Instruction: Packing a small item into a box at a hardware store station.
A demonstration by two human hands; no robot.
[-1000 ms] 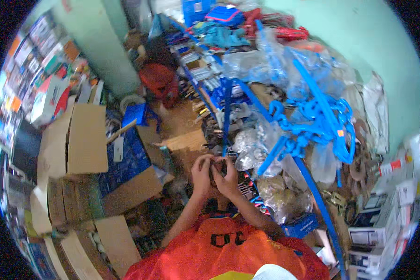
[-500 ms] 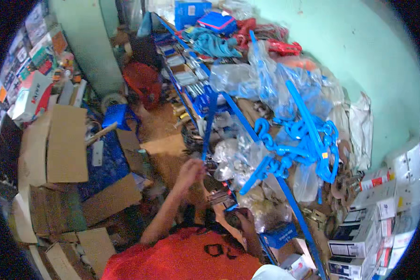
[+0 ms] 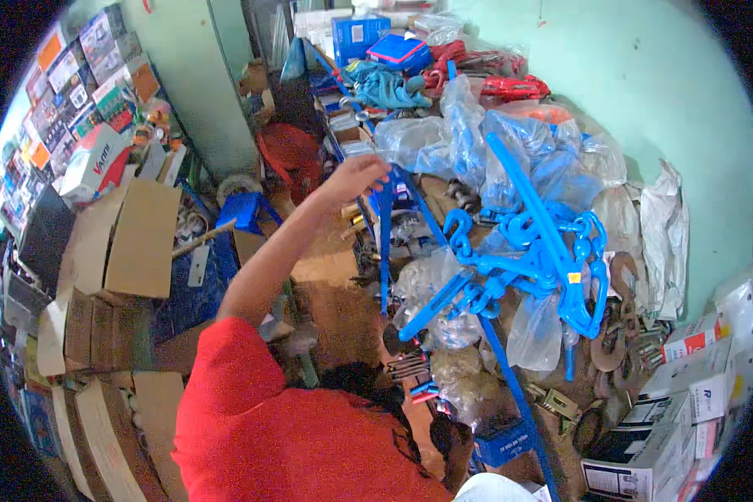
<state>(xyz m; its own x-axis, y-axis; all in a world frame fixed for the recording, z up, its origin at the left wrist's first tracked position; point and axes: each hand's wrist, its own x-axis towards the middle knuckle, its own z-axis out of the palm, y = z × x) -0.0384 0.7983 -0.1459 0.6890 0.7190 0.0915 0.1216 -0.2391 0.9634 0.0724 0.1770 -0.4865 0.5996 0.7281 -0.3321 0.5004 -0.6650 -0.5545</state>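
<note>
The left hand has been moved up to 12 o'clock, and the blue load binders at 3 could be dislodged were the blue upright by those curled fingers jolted, though neither that grip nor the shadowed right hand's can be told.

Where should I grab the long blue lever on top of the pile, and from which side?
Probably mid-length on the blue lever, coming from above: that stretch is straight, slim and uncovered, whereas blue chain links crowd its near end.
</note>
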